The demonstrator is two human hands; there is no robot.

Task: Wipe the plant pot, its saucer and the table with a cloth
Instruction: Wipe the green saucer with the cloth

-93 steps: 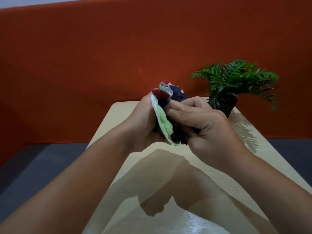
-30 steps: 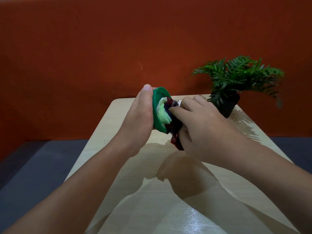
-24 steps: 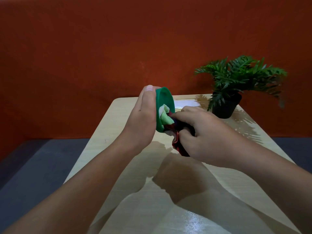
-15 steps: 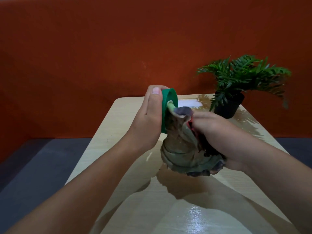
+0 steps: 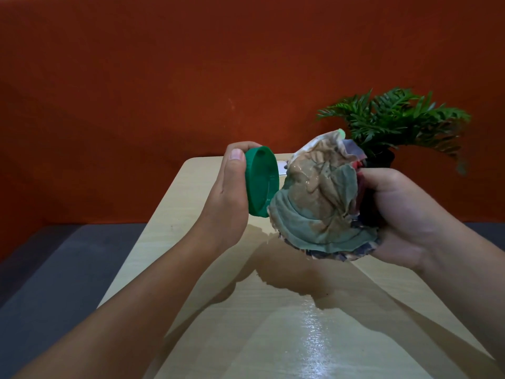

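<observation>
My left hand (image 5: 229,192) grips a round green saucer (image 5: 261,181) on edge above the table, its hollow face turned right. My right hand (image 5: 404,214) holds a bunched, many-coloured cloth (image 5: 319,198) whose grey-brown side faces me; the cloth's left edge touches the saucer's rim. Behind the cloth, at the table's far right, stands the black plant pot (image 5: 382,158) with a green fern-like plant (image 5: 396,119); most of the pot is hidden by the cloth and my hand. The light wooden table (image 5: 191,242) stretches below both hands.
An orange-red wall (image 5: 164,77) stands right behind the table's far edge. Grey floor (image 5: 54,263) lies to the left of the table. A small white patch (image 5: 281,168) lies on the table behind the saucer. The near tabletop shines with glare.
My right hand has pulled the cloth out of the saucer's hollow and moved right, turning palm-up so the cloth spreads out. The saucer's inner face now shows uncovered.
</observation>
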